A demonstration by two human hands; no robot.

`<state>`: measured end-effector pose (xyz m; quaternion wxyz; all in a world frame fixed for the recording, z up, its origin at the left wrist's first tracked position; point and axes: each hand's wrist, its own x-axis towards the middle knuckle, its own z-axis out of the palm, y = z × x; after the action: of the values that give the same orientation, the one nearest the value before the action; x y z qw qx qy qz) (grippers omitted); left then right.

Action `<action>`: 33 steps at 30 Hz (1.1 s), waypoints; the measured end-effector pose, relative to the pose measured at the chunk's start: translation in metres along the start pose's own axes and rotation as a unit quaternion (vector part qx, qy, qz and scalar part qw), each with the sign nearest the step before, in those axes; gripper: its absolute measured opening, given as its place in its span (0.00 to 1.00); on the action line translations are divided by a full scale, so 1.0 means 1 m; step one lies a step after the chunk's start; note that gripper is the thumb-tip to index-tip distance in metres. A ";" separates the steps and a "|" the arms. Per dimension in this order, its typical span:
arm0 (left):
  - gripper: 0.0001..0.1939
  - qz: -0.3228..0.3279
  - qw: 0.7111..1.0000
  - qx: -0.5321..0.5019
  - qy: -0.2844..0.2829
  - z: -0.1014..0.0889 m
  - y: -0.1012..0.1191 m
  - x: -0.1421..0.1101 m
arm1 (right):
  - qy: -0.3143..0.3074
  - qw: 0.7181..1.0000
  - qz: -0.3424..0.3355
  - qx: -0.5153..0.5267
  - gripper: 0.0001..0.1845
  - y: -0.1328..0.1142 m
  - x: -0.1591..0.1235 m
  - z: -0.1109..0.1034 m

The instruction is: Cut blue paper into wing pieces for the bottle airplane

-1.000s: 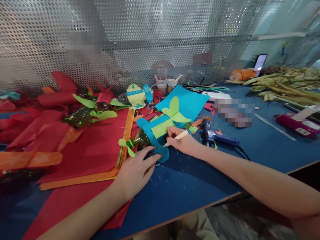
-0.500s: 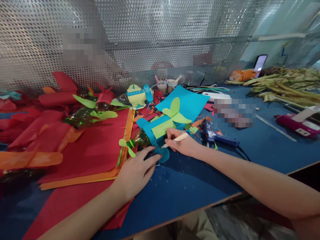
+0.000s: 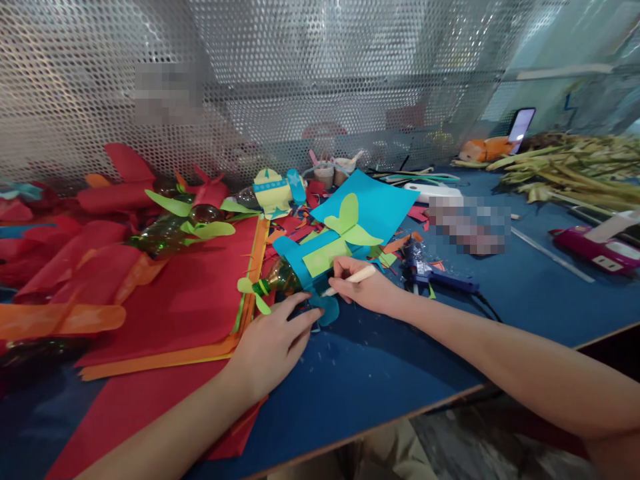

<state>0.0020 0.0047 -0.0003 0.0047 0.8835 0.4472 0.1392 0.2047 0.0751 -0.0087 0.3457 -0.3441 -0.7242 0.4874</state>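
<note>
Barely anything differs from a second ago: the right hand (image 3: 366, 285) and its white pen (image 3: 361, 274) sit slightly further left, while the left hand (image 3: 273, 341) keeps its place. Nearest, two forearms reach over the desk (image 3: 380, 387) from the lower corners. The left hand lies palm down, its grip loose with fingers apart, fingertips at one rounded blue wing (image 3: 329, 312). The right hand curls, its grip clamped on the single pen, tip at the same wing. Just beyond both hands, one bottle plane (image 3: 301, 265) lies on its side on the desk, wrapped in blue paper, with one pale green panel (image 3: 327, 258) and green fins (image 3: 356, 232). Left of it lies a stack of red paper (image 3: 190, 293); right, one blue glue gun (image 3: 445, 279). Farther back come one blue sheet (image 3: 377, 200), then two cups (image 3: 324, 175) near the metal screen (image 3: 300, 80).
</note>
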 end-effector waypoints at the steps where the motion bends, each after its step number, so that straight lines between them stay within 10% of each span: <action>1: 0.18 0.000 1.000 -0.002 -0.001 0.000 0.000 0.000 | -0.001 1.000 0.000 0.000 0.11 0.000 0.000 0.000; 33: 0.18 0.000 1.000 -0.001 -0.007 -0.001 0.001 0.000 | 0.036 0.999 0.016 -0.026 0.10 -0.008 0.001 -0.001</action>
<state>0.0025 0.0036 0.0008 0.0086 0.8845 0.4469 0.1336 0.2032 0.0742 -0.0011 0.3546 -0.3820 -0.7183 0.4608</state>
